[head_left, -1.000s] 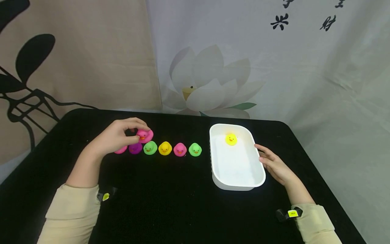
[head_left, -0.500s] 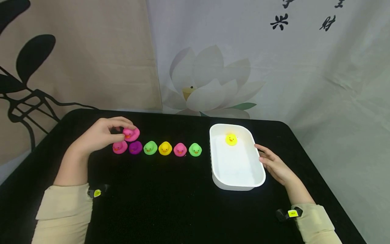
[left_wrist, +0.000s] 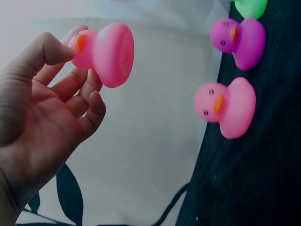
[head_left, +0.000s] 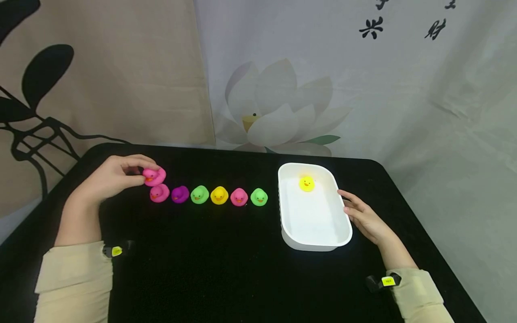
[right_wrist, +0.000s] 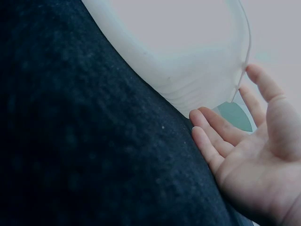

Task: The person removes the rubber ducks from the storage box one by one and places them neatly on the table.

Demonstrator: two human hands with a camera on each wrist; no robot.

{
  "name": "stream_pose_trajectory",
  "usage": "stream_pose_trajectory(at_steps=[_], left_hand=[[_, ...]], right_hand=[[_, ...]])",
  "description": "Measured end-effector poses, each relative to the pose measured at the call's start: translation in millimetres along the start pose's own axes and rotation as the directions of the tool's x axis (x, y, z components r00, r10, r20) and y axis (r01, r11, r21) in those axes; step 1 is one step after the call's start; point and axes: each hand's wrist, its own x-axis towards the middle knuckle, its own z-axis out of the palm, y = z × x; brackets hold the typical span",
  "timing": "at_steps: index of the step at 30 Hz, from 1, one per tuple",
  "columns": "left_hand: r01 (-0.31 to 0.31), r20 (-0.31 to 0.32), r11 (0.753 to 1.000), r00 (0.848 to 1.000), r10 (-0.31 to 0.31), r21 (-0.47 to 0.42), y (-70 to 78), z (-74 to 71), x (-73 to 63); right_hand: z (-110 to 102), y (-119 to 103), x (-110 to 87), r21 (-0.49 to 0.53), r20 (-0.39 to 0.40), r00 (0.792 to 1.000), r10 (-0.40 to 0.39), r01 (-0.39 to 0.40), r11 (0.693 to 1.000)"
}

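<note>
My left hand (head_left: 111, 177) pinches a pink rubber duck (head_left: 155, 176) by its head between thumb and fingers. In the left wrist view the held duck (left_wrist: 113, 55) is off the table, its flat base showing. Just below it in the head view sits another pink duck (head_left: 159, 193), first in a row with a purple duck (head_left: 180, 194), a green duck (head_left: 199, 194), a yellow duck (head_left: 219, 195), a pink duck (head_left: 239, 197) and a green duck (head_left: 259, 197). My right hand (head_left: 365, 220) touches the right side of a white plastic tub (head_left: 315, 224) with relaxed fingers, thumb near the rim.
Inside the tub, toward its far end, is a small yellow duck (head_left: 306, 183). Everything stands on a black-covered table (head_left: 194, 269). A printed cloth backdrop (head_left: 161, 80) hangs behind the table's far edge.
My left hand has carried the pink duck leftward, from above the purple and green ducks to above the leftmost pink duck, uncovering that one. The right hand and tub have stayed put.
</note>
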Motion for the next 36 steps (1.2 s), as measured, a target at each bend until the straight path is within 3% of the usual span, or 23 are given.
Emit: stream_pose_trajectory(at_steps=[5,11,20,36], left_hand=[[0.008,0.017,1.0,1.0,-0.008,0.018,-9.5,-5.8,-3.4],[0.086,0.016,0.996,0.996,-0.087,0.022,-17.5,-9.3,-6.1],[0.138,0.021,0.99,0.99,-0.138,0.005,-36.0,-12.9,-12.0],[0.172,0.076,0.983,0.983,-0.167,-0.066,-71.3,-8.2,-14.5]], right_hand=[[0,1,-0.1,-0.001,-0.003,1.0,0.002,-0.002,1.0],[1,1,-0.9,0.021,0.005,1.0,-0.008,0.008,1.0],[0,1,-0.7,0.001,-0.001,1.0,0.001,-0.001,1.0],[0,0,-0.3,0.018,0.009,1.0,-0.008,0.007,1.0]])
